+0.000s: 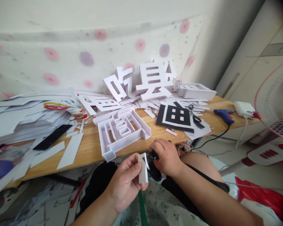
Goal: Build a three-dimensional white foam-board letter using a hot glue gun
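In my left hand, a small white strip of foam board is pinched between thumb and fingers. A thin sliver splits away along its right edge. My right hand is closed around a black-handled tool that looks like scissors; its working end meets the strip and is partly hidden. Both hands are over my lap, in front of the table edge. Just beyond them, a white hollow character shape with raised walls lies face down on the wooden table.
Finished white characters stand at the back. A black stencil-like sheet, another pair of scissors and a blue glue gun lie to the right. White board stacks and a black slab are left. A fan stands right.
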`<state>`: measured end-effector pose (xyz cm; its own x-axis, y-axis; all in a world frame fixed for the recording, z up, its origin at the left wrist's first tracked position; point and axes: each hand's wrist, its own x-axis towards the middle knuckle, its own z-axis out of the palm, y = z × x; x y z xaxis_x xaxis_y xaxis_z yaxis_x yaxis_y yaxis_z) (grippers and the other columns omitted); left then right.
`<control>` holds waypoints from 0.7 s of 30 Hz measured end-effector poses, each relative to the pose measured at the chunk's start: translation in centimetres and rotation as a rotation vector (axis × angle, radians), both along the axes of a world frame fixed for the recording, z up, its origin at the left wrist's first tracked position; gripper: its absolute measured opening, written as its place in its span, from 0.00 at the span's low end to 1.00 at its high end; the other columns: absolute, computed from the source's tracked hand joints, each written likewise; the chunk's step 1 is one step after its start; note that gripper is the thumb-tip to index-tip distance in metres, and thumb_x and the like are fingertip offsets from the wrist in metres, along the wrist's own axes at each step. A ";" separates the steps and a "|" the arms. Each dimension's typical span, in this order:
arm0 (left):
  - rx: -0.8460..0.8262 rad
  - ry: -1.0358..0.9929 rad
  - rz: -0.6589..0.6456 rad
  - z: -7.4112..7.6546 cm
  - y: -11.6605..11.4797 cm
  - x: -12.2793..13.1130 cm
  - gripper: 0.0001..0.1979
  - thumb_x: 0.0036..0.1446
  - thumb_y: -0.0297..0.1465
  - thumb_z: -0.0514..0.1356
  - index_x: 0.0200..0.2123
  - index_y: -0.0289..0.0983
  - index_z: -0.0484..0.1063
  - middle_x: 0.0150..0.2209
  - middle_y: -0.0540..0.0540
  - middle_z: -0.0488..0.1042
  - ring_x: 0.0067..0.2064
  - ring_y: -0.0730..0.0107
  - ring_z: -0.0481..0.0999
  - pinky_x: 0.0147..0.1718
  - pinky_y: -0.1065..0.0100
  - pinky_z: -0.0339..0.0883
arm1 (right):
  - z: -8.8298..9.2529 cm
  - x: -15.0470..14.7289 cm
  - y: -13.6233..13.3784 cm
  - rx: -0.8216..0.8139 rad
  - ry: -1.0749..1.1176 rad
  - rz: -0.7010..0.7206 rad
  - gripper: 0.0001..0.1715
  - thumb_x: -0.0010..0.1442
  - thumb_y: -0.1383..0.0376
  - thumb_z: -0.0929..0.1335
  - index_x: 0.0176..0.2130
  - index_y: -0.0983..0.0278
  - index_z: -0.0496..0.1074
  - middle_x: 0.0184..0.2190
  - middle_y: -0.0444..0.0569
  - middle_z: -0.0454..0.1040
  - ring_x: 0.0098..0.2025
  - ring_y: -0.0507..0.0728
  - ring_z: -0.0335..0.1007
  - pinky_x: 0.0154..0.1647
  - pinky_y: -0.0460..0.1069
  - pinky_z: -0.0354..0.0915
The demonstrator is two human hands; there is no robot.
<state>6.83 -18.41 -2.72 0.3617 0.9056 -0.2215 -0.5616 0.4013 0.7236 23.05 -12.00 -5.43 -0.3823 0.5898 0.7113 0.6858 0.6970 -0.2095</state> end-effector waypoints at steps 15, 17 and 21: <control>0.149 0.334 0.219 1.3 0.2 -1.2 0.12 0.53 0.35 0.66 0.29 0.35 0.68 0.24 0.52 0.67 0.25 0.77 0.65 0.23 0.74 0.61 | 0.4 -0.1 -0.4 -0.312 0.356 0.147 0.03 0.59 0.69 0.64 0.34 0.62 0.68 0.27 0.45 0.75 0.29 0.53 0.72 0.31 0.46 0.66; 0.166 0.378 0.238 1.1 0.1 -1.2 0.12 0.54 0.36 0.65 0.29 0.36 0.67 0.24 0.52 0.68 0.26 0.76 0.65 0.23 0.73 0.61 | 0.8 -0.7 -0.8 -0.451 0.473 0.248 0.04 0.61 0.66 0.65 0.34 0.63 0.69 0.27 0.44 0.74 0.29 0.52 0.71 0.31 0.46 0.66; 0.203 0.450 0.251 0.5 0.2 -1.4 0.11 0.56 0.37 0.63 0.30 0.36 0.68 0.26 0.52 0.69 0.27 0.75 0.66 0.25 0.72 0.63 | 1.2 -1.6 -1.3 -0.777 0.680 0.495 0.12 0.61 0.58 0.68 0.31 0.64 0.70 0.24 0.42 0.68 0.25 0.50 0.63 0.27 0.46 0.62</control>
